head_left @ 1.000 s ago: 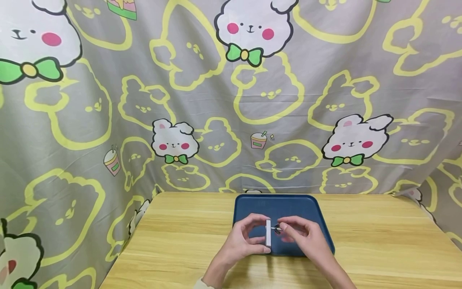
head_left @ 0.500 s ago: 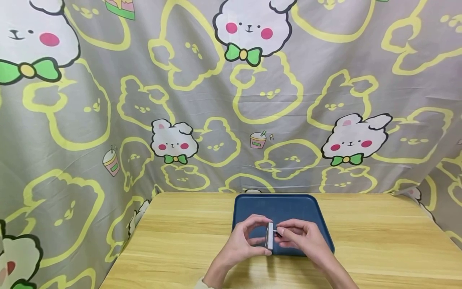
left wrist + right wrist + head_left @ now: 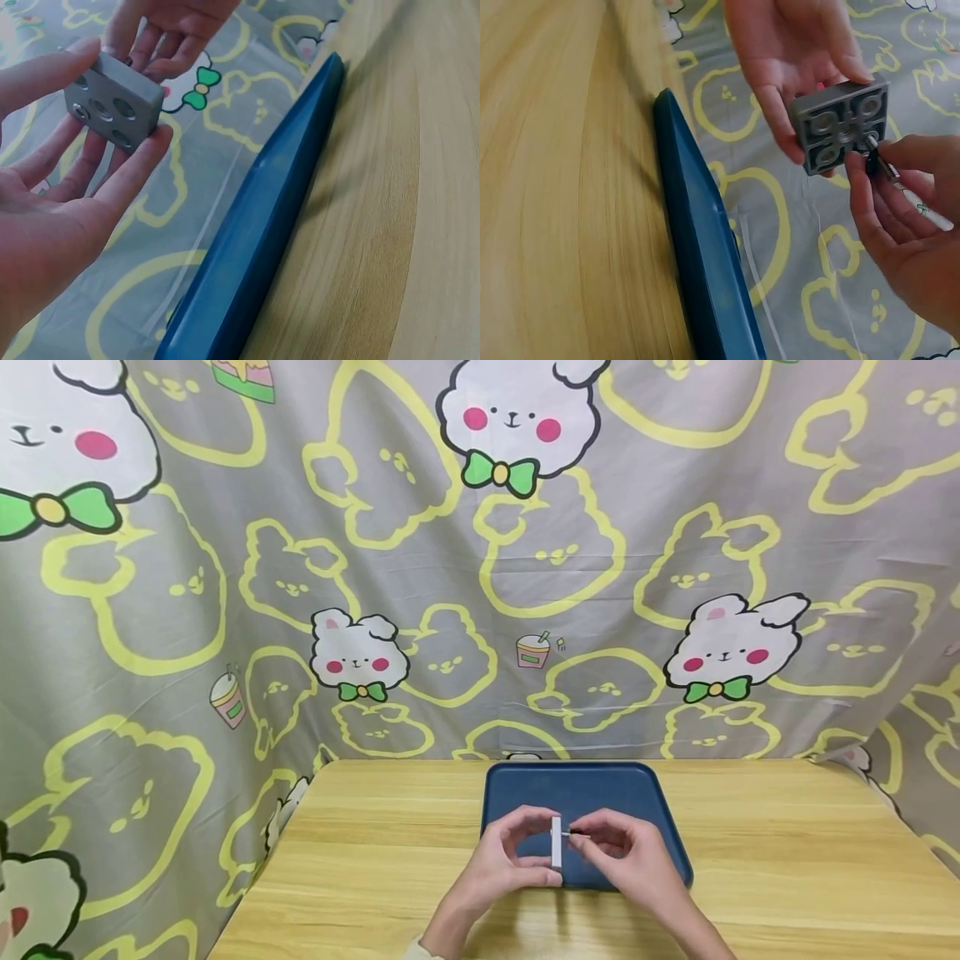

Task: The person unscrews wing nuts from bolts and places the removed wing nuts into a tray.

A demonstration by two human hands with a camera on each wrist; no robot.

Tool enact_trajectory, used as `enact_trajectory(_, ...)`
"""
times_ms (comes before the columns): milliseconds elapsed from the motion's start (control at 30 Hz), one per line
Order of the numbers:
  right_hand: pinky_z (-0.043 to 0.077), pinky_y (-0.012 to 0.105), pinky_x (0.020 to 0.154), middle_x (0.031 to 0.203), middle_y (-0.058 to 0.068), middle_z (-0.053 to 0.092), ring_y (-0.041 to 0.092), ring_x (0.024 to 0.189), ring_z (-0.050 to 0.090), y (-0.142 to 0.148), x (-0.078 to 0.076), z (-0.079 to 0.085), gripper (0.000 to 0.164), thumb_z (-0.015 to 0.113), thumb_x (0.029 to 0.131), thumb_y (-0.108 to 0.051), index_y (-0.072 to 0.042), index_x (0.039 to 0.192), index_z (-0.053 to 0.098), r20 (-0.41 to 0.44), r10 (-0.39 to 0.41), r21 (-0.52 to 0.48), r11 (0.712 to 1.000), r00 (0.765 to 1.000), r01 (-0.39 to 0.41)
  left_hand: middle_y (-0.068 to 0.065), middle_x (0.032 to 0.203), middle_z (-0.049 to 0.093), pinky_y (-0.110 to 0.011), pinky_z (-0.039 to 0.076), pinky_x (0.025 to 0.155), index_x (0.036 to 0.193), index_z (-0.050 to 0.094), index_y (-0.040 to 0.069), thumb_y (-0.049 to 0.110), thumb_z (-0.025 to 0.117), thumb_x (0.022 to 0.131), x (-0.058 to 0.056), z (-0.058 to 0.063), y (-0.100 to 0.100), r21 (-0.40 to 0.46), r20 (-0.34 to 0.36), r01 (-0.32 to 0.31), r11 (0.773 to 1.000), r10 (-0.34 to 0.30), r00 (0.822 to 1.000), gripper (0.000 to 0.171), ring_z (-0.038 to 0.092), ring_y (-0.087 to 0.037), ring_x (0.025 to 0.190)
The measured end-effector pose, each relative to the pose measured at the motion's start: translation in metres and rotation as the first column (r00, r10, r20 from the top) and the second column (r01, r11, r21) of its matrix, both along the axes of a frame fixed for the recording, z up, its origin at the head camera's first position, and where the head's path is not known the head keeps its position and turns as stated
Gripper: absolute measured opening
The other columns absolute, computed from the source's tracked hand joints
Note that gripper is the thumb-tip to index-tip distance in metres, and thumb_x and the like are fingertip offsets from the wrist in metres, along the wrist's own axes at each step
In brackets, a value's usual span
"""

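My left hand grips a grey square block by its edges, upright over the tray, thumb at one edge and fingertips at the other. Several round holes mark the block's face in the left wrist view; the opposite side has ringed holes and ribs. From the right, my right hand pinches a metal screw close to that ribbed side. The screw's thread shows at a hole in the right wrist view; how deep it sits cannot be told. Fingers partly hide its dark part.
A dark blue tray with a raised rim lies on the wooden table, beneath and behind the hands. Grey patterned cloth hangs behind the table and along its sides.
The block turned a little at half a second ago and is edge-on again now. My right fingers shifted on the screw, covering more of its dark part. Both hands stay close together.
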State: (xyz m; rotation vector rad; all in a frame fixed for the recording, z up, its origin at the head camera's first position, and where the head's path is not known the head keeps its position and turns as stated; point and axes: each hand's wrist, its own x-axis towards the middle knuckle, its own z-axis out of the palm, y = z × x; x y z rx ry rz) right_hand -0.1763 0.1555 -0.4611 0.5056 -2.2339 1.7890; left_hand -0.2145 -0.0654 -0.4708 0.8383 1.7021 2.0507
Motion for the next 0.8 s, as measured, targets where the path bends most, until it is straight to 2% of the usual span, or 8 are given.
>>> enact_trajectory(67, 0.064, 0.03, 0.068, 0.096, 0.001, 0.075, 0.017, 0.081, 0.075, -0.0016, -0.0002, -0.0013, 0.015, 0.078, 0.09, -0.003, -0.011, 0.102, 0.075, -0.15, -0.015, 0.052, 0.998, 0.989, 0.023, -0.014, 0.135, 0.059, -0.044, 0.058, 0.096, 0.138, 0.057, 0.0, 0.0, 0.083, 0.084, -0.0002, -0.0005, -0.0008, 0.017, 0.005, 0.004, 1.0, -0.005, 1.0, 0.06, 0.054, -0.035, 0.13)
enact_trajectory(133, 0.063, 0.027, 0.068, 0.096, -0.002, 0.075, 0.012, 0.081, 0.073, -0.0025, -0.001, -0.0026, 0.023, 0.08, 0.087, 0.002, -0.014, 0.102, 0.075, -0.286, -0.021, 0.1, 0.994, 0.958, 0.051, -0.015, 0.137, 0.059, -0.044, 0.058, 0.096, 0.139, 0.055, -0.003, 0.002, 0.084, 0.084, -0.0005, -0.0005, -0.0013, 0.029, 0.008, 0.01, 1.0, -0.011, 1.0, 0.063, 0.054, -0.034, 0.13)
enact_trajectory(300, 0.058, 0.017, 0.068, 0.1, -0.001, 0.072, 0.01, 0.082, 0.07, -0.0033, -0.0046, -0.0059, 0.033, 0.082, 0.08, 0.01, -0.013, 0.103, 0.076, -0.516, -0.008, 0.156, 0.982, 0.856, 0.103, -0.014, 0.137, 0.058, -0.044, 0.057, 0.097, 0.141, 0.051, -0.007, 0.003, 0.085, 0.084, -0.0005, 0.0007, -0.0023, 0.044, 0.019, 0.02, 0.999, -0.021, 1.0, 0.067, 0.053, -0.035, 0.131)
enact_trajectory(400, 0.057, 0.015, 0.073, 0.102, 0.001, 0.072, 0.013, 0.084, 0.07, -0.0039, -0.007, -0.0085, 0.017, 0.08, 0.089, -0.004, -0.013, 0.103, 0.077, -0.621, -0.003, 0.167, 0.976, 0.784, 0.136, -0.013, 0.137, 0.058, -0.043, 0.058, 0.096, 0.142, 0.05, -0.008, 0.002, 0.083, 0.085, -0.0005, 0.001, -0.003, 0.059, 0.02, 0.031, 0.998, -0.033, 0.999, 0.067, 0.052, -0.038, 0.132)
enact_trajectory(467, 0.057, 0.014, 0.077, 0.103, 0.003, 0.071, 0.017, 0.086, 0.071, -0.0047, -0.008, -0.0097, 0.008, 0.074, 0.097, -0.016, -0.012, 0.103, 0.077, -0.673, -0.002, 0.172, 0.972, 0.74, 0.16, -0.016, 0.139, 0.056, -0.04, 0.059, 0.094, 0.141, 0.05, -0.008, 0.002, 0.082, 0.086, -0.0009, 0.0009, -0.0034, 0.069, 0.027, 0.037, 0.997, -0.039, 0.999, 0.065, 0.052, -0.039, 0.131)
enact_trajectory(600, 0.057, 0.015, 0.081, 0.105, 0.007, 0.071, 0.021, 0.087, 0.072, -0.0062, -0.0083, -0.01, 0.023, 0.061, 0.105, -0.026, -0.01, 0.103, 0.077, -0.739, 0.004, 0.194, 0.959, 0.673, 0.206, -0.029, 0.142, 0.05, -0.034, 0.061, 0.089, 0.141, 0.052, -0.007, 0.001, 0.079, 0.087, -0.0016, 0.0006, -0.0039, 0.093, 0.038, 0.046, 0.995, -0.05, 0.998, 0.06, 0.052, -0.04, 0.13)
enact_trajectory(700, 0.057, 0.016, 0.08, 0.106, 0.008, 0.072, 0.022, 0.086, 0.072, -0.0067, -0.0079, -0.0087, 0.025, 0.059, 0.106, -0.025, -0.008, 0.102, 0.077, -0.761, 0.013, 0.218, 0.947, 0.648, 0.236, -0.036, 0.144, 0.045, -0.033, 0.061, 0.088, 0.141, 0.051, -0.008, 0.001, 0.078, 0.088, -0.0017, 0.0005, -0.0043, 0.105, 0.035, 0.054, 0.993, -0.058, 0.998, 0.059, 0.053, -0.039, 0.129)
enact_trajectory(800, 0.057, 0.016, 0.082, 0.106, 0.008, 0.072, 0.022, 0.086, 0.072, -0.0074, -0.0075, -0.0074, 0.027, 0.058, 0.106, -0.025, -0.006, 0.102, 0.077, -0.76, 0.017, 0.234, 0.94, 0.65, 0.248, -0.034, 0.143, 0.046, -0.032, 0.06, 0.089, 0.141, 0.051, -0.008, 0.001, 0.078, 0.088, -0.0017, 0.0003, -0.0044, 0.108, 0.031, 0.055, 0.993, -0.059, 0.998, 0.059, 0.053, -0.037, 0.129)
